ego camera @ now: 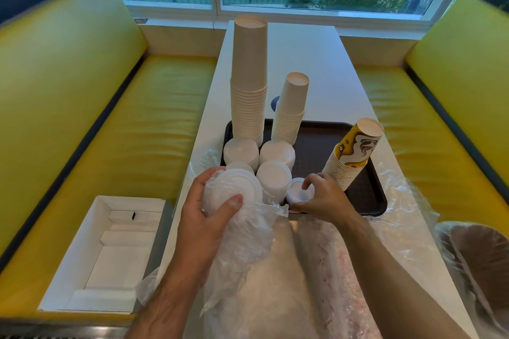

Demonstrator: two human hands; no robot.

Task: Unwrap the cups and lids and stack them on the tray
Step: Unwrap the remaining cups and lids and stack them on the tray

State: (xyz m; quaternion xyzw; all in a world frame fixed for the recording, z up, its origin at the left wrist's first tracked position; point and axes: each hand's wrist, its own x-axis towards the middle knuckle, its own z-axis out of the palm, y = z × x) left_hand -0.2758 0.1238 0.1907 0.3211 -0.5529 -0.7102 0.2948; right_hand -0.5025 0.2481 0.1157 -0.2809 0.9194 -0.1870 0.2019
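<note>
Left hand [205,208] fingers curled round a plastic-wrapped stack of white lids [234,191] just over the dark tray's [377,195] near-left corner, right hand [322,195] fingertips pinching a small lid stack [298,193] on the tray — white cup stacks [249,82] and a patterned cup stack [351,157] standing upside down behind.

The wrapped lids [234,190] show only dimly through the crinkled plastic wrap [248,231], so their number cannot be told. A blue object [274,103] behind the cup stacks [249,85] is mostly hidden. At the near right, a brown item under plastic [476,264] is cut off by the picture's edge.
</note>
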